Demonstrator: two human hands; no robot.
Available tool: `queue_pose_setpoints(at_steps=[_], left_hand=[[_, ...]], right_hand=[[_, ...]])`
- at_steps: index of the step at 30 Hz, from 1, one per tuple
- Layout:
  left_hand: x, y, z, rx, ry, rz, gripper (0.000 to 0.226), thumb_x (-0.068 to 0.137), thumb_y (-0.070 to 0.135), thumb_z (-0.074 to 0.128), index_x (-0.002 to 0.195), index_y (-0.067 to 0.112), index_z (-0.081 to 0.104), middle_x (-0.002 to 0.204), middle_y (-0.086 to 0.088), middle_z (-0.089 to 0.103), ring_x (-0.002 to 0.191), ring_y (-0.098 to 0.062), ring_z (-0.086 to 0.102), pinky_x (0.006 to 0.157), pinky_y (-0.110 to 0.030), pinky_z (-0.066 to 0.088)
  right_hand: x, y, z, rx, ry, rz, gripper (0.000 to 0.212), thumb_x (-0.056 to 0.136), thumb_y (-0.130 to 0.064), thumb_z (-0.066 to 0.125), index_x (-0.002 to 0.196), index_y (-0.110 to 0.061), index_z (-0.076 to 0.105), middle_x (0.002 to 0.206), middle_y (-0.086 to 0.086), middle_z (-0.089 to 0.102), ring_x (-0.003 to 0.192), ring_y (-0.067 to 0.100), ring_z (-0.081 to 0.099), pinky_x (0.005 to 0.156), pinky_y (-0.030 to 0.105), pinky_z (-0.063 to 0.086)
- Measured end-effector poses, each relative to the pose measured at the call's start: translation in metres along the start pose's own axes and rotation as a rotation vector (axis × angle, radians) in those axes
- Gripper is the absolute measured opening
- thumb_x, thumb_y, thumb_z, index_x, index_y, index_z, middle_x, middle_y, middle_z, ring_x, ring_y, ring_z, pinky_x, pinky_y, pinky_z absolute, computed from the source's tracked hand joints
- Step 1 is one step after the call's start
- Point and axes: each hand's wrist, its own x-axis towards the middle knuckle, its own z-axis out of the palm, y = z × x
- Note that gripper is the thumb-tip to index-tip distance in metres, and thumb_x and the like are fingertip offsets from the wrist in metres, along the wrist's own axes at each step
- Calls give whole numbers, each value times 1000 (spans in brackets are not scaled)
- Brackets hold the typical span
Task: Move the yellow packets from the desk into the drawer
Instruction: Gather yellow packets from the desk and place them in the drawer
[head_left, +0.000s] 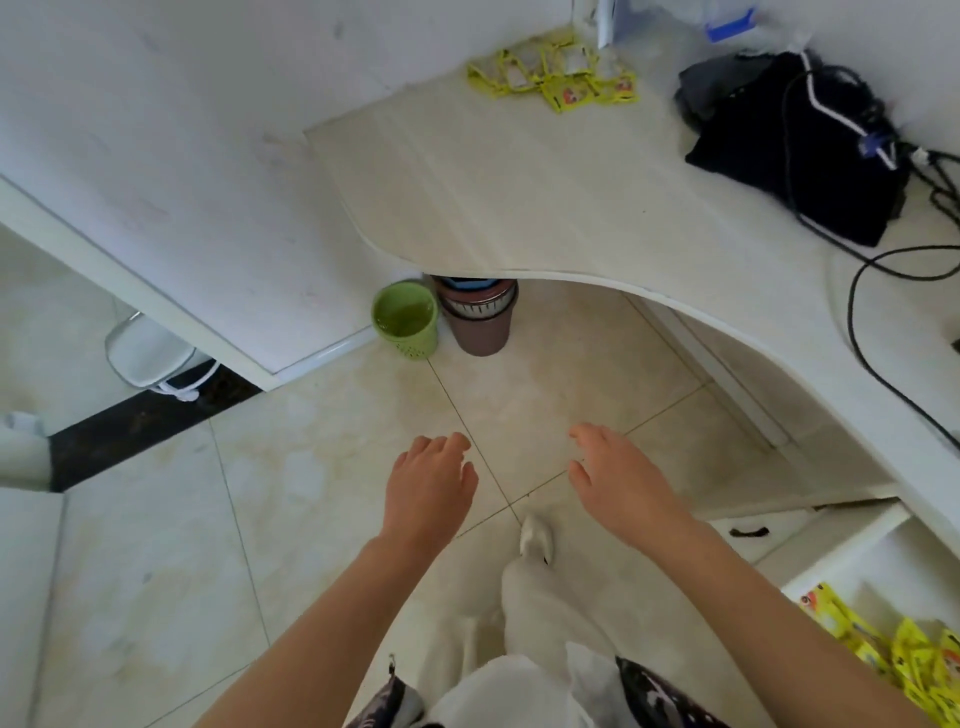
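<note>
Yellow packets (904, 649) heaped in open drawer (852, 551), near right; more packets (558, 75) on far desk (519, 197). Left hand (428, 488), right hand (618, 483) spread loose, empty.

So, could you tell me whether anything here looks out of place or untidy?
Yes: yellow packets lie in a loose, overlapping heap at the desk's far corner, while others already sit in the open drawer. Both hands are empty.

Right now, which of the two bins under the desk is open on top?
The green bin, on the left. Its bare inside shows, while the brown bin beside it has things stacked on top.
</note>
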Motion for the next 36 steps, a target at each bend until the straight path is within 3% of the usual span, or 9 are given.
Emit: queue_pose_setpoints(at_steps=[18, 26, 36], left_hand=[[250, -11, -77, -6, 130, -18, 21, 94, 27, 48, 111, 21, 59, 105, 6, 67, 102, -17, 56, 82, -30, 47], [359, -27, -98, 20, 101, 68, 28, 95, 27, 48, 120, 21, 58, 111, 6, 68, 110, -17, 55, 90, -32, 47], [492, -48, -130, 50, 56, 230, 28, 94, 24, 47, 119, 18, 59, 111, 4, 68, 107, -19, 55, 85, -32, 46]], right_hand=[[239, -30, -108, -77, 50, -127, 38, 98, -26, 40, 134, -15, 43, 127, 5, 54, 115, 23, 50, 91, 36, 46], [331, -36, -143, -110, 68, -96, 40, 99, -29, 39, 137, -17, 40, 132, 2, 53, 120, 21, 49, 93, 34, 46], [430, -43, -171, -107, 89, 76, 39, 99, -30, 38, 136, -17, 40, 128, 2, 54, 115, 23, 51, 88, 35, 49]])
